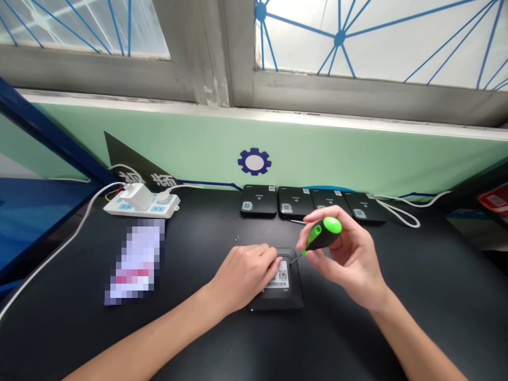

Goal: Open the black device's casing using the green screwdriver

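While a grey concrete window frame (206, 69) with blue-lined glass crosses the top of the view, a black table top (71, 296) fills the lower half, backed by a mint-green wall panel (190, 143) bearing a blue gear decal (254, 161). At the table's far edge sit a white power strip (119, 209) with a white charger plug (137, 196) in it, and a row of four black flat cases (293, 202) with small labels. A white cable (51, 254) runs off toward the left edge, and a pixelated sheet of paper (135, 262) lies on the table left of centre.

Near the middle of the table, a single black flat device (280, 302) with a white QR label (281, 276) lies flat, just in front of the person. The hands are apart but close, both at this device. The left hand (242, 278) lies over it, fingers on its top beside the label; whether it grips cannot be told. The right hand (349, 259) pinches a green-and-black screwdriver (323, 234) above it, the thin shaft slanting down to just beside the left fingers (270, 259).
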`<action>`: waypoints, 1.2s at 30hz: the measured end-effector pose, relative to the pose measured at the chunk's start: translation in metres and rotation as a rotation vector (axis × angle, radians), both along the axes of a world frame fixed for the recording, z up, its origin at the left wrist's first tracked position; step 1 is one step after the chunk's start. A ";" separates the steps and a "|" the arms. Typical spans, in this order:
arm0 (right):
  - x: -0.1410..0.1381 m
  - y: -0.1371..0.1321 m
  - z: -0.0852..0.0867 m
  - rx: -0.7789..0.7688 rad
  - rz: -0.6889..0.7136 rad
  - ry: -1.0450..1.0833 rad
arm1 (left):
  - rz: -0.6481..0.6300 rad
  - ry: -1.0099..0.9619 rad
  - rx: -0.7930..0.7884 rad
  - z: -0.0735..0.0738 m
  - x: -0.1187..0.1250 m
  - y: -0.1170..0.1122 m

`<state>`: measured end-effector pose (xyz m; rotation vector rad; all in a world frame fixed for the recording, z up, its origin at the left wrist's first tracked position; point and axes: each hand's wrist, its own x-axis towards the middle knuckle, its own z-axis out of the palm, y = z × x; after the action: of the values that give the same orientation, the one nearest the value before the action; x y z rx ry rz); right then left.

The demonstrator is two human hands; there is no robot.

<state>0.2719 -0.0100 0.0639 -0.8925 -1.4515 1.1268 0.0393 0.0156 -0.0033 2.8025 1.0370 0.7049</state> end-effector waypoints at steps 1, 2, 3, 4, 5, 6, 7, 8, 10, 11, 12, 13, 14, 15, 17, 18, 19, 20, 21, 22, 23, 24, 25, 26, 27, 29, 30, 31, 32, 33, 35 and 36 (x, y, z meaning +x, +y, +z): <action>-0.001 0.000 -0.001 0.000 -0.013 0.002 | 0.000 -0.001 -0.003 0.000 0.000 0.000; -0.001 0.000 -0.001 -0.001 -0.025 0.003 | -0.001 -0.003 -0.005 0.000 0.000 0.000; -0.002 0.001 -0.002 -0.001 -0.035 0.003 | -0.003 -0.003 -0.009 0.001 0.000 0.000; -0.003 0.001 -0.002 0.000 -0.043 0.002 | -0.003 -0.005 -0.010 0.001 0.000 0.000; -0.003 0.001 -0.002 0.005 -0.052 -0.002 | -0.004 -0.006 -0.011 0.001 0.001 0.000; -0.003 0.001 -0.002 0.011 -0.059 -0.010 | -0.004 -0.007 -0.011 0.002 0.001 -0.001; -0.002 0.002 -0.001 0.021 -0.067 -0.019 | -0.005 -0.007 -0.012 0.002 0.001 -0.001; -0.002 0.002 0.000 0.031 -0.077 -0.029 | -0.005 -0.006 -0.013 0.002 0.001 -0.001; -0.001 0.002 0.002 0.041 -0.090 -0.047 | -0.005 -0.002 -0.019 0.002 0.001 -0.001; -0.001 0.003 0.002 0.039 -0.091 -0.055 | -0.005 0.000 -0.023 0.002 0.001 -0.001; -0.001 0.003 0.002 0.032 -0.091 -0.060 | -0.005 0.000 -0.026 0.002 0.001 -0.001; -0.002 0.003 0.002 0.024 -0.091 -0.061 | -0.005 0.000 -0.028 0.001 0.000 -0.001; -0.002 0.003 0.001 0.016 -0.090 -0.058 | -0.006 0.000 -0.028 0.001 0.000 -0.001; -0.002 0.003 0.000 0.008 -0.088 -0.053 | -0.006 0.002 -0.029 0.001 0.000 -0.001; -0.002 0.003 -0.001 -0.001 -0.080 -0.032 | -0.006 0.007 -0.032 0.001 0.000 -0.001; -0.002 0.002 -0.001 -0.002 -0.072 -0.021 | -0.005 0.009 -0.032 0.001 0.000 -0.001; -0.001 0.002 -0.001 -0.002 -0.061 -0.011 | -0.005 0.010 -0.030 0.001 0.000 0.000; 0.000 0.001 -0.001 -0.002 -0.052 -0.002 | -0.005 0.011 -0.029 0.001 0.001 0.000; 0.001 0.001 0.000 0.000 -0.043 0.005 | -0.006 0.012 -0.026 0.001 0.001 0.000; 0.002 0.000 0.002 0.000 -0.035 0.011 | -0.007 0.012 -0.023 0.002 0.001 0.000; 0.002 0.000 0.003 -0.002 -0.029 0.014 | -0.007 0.013 -0.021 0.002 0.001 0.000; 0.002 0.000 0.004 -0.005 -0.024 0.015 | -0.005 0.014 -0.020 0.002 0.001 0.000; 0.002 0.000 0.005 -0.009 -0.023 0.014 | -0.003 0.015 -0.018 0.001 0.001 0.000; 0.002 0.000 0.005 -0.013 -0.026 0.011 | -0.002 0.016 -0.016 0.001 0.001 0.000; 0.001 0.000 0.005 -0.016 -0.033 0.009 | -0.001 0.016 -0.013 0.001 0.000 0.000; -0.001 0.001 0.003 -0.017 -0.054 0.008 | 0.000 0.013 -0.007 0.001 0.000 0.000; -0.001 0.001 0.002 -0.017 -0.064 0.010 | 0.000 0.012 -0.005 0.001 0.000 0.000; -0.002 0.002 0.001 -0.015 -0.073 0.012 | 0.001 0.011 -0.005 0.001 0.000 0.000; -0.003 0.002 0.000 -0.012 -0.081 0.012 | 0.000 0.010 -0.005 0.001 0.000 0.000; -0.003 0.002 -0.001 -0.009 -0.088 0.011 | -0.001 0.010 -0.006 0.001 0.000 0.000; -0.003 0.003 0.000 0.001 -0.102 -0.002 | -0.003 0.015 -0.008 0.002 0.000 -0.001; -0.003 0.003 0.001 0.008 -0.110 -0.012 | -0.004 0.016 -0.009 0.002 0.000 0.000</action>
<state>0.2693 -0.0072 0.0647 -0.9631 -1.3991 1.0349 0.0396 0.0151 -0.0012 2.8061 1.0343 0.6765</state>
